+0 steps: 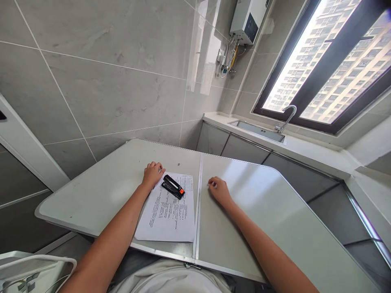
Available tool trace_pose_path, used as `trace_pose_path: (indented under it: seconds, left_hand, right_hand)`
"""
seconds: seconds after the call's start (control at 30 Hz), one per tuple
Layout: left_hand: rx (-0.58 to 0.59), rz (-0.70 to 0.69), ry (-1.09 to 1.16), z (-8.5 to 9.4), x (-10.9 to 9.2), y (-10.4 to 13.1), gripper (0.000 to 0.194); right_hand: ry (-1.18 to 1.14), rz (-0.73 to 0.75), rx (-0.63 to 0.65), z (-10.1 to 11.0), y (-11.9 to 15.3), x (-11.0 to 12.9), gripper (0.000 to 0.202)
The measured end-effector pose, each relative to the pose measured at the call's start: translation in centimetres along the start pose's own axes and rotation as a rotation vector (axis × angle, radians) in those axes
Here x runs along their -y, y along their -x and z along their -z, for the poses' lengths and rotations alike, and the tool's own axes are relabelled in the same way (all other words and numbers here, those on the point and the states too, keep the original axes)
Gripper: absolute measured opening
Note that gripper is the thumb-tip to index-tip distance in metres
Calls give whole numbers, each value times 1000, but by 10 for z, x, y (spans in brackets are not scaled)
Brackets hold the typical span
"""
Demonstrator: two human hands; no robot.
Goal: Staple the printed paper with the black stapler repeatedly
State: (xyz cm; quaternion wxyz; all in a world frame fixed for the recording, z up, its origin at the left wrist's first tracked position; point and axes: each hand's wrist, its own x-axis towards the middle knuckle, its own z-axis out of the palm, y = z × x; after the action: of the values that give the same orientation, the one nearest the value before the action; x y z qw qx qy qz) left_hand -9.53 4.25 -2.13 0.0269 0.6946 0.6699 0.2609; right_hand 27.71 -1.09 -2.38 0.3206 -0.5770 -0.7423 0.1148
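Note:
A black stapler (173,187) with an orange-red button at one end lies on a stack of printed white paper (166,219). My left hand (153,174) rests on the table at the paper's far left corner, fingers loosely bent and apart, holding nothing. To the right of the paper, past the table's centre seam, my right hand (219,189) lies on its side on the tabletop. Its fingers are loosely curled with a gap to the thumb, and nothing shows in it. Neither hand touches the stapler.
The pale folding table (244,240) has a metal seam and rim. A tiled wall (122,93) rises behind it. At the right runs a counter with a sink (258,131) and tap (287,118) below a window. A white plastic basket or chair part (36,260) stands lower left.

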Motion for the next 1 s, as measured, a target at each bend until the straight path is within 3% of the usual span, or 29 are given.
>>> trace_pose_path:
  seconds: [0.13,0.3,0.57,0.8,1.0]
  left_hand:
    - [118,-201,67,0,-11,6,19]
    - [198,-202,43,0,-17,9,18]
    - [192,-189,115,6,-17,10,22]
    - [182,-179,141,7,-15,12,21]
    - [188,-176,166,8,-13,11,29]
  right_hand:
    - [-101,-107,124,-32,5,64,17]
    - [-118,-233,183,-50,5,103,35]
    - [-272,-319,55,-53,9,97,34]
    - [-450,-386,93,-66,-11,92,32]
    - [-497,-224,-19,-66,-7,96,23]
